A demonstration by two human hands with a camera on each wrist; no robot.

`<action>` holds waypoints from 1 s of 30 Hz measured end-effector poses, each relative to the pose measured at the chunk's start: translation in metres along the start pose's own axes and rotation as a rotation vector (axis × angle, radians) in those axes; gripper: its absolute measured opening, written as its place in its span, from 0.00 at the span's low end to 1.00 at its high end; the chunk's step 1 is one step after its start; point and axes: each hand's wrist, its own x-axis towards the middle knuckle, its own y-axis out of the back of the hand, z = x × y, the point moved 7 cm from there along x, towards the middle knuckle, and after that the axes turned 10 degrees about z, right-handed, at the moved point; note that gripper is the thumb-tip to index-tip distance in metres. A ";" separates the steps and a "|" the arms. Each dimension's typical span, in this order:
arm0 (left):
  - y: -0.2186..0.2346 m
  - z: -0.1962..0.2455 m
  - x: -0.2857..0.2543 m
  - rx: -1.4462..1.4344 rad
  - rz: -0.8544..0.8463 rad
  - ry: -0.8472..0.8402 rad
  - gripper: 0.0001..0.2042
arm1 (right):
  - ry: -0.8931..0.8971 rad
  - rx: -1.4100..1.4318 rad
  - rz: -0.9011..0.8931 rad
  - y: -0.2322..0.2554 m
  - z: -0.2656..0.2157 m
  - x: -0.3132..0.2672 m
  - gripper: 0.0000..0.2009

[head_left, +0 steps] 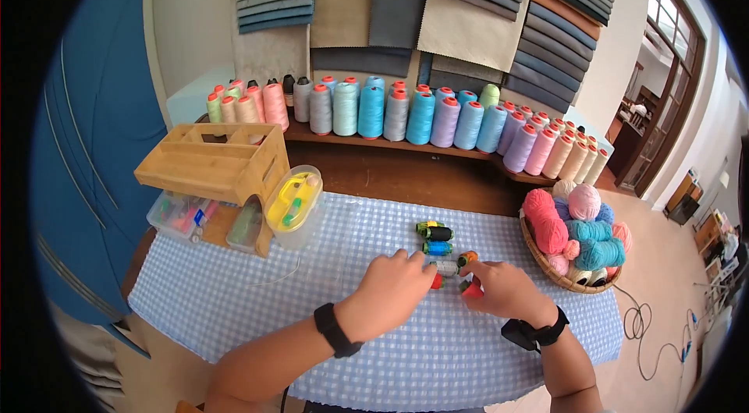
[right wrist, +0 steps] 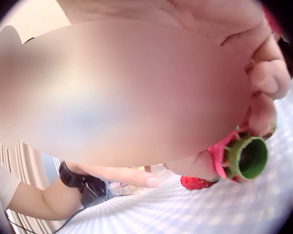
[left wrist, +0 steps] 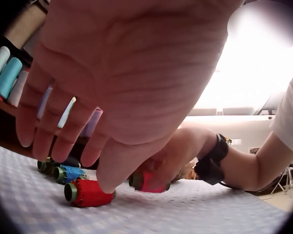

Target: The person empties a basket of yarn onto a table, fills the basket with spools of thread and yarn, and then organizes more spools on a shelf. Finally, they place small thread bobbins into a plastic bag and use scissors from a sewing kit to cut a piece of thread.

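My right hand (head_left: 509,292) pinches a small spool of pink thread (head_left: 472,290) between thumb and fingers, close over the cloth. The green end of that spool shows in the right wrist view. My left hand (head_left: 390,288) reaches in from the other side with its fingers straight. In the left wrist view its thumb is right at the end of a red thread spool (left wrist: 92,193) lying on its side. Beyond the red one, a white spool (head_left: 446,267), a blue spool (head_left: 438,248), a black spool (head_left: 439,233) and a yellow spool (head_left: 426,226) form a row. An orange spool (head_left: 467,258) lies beside it.
A blue checked cloth (head_left: 374,354) covers the table. At the right stands a yarn basket (head_left: 573,284). On the left are a wooden caddy (head_left: 187,179) and a plastic tub (head_left: 295,233). Large thread cones (head_left: 371,113) line a shelf behind.
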 end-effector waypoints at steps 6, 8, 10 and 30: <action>-0.028 -0.015 0.008 -0.135 -0.013 0.064 0.09 | -0.137 0.892 -0.018 -0.010 0.018 0.012 0.13; -0.032 -0.017 0.004 -0.128 -0.033 0.099 0.09 | -0.200 1.066 -0.033 -0.014 0.023 0.008 0.11; -0.033 -0.019 -0.001 -0.122 -0.054 0.131 0.10 | -0.264 1.242 -0.046 -0.019 0.027 0.006 0.09; -0.038 -0.008 -0.026 -1.518 -0.007 0.643 0.19 | -0.001 1.104 0.306 -0.010 -0.001 -0.017 0.18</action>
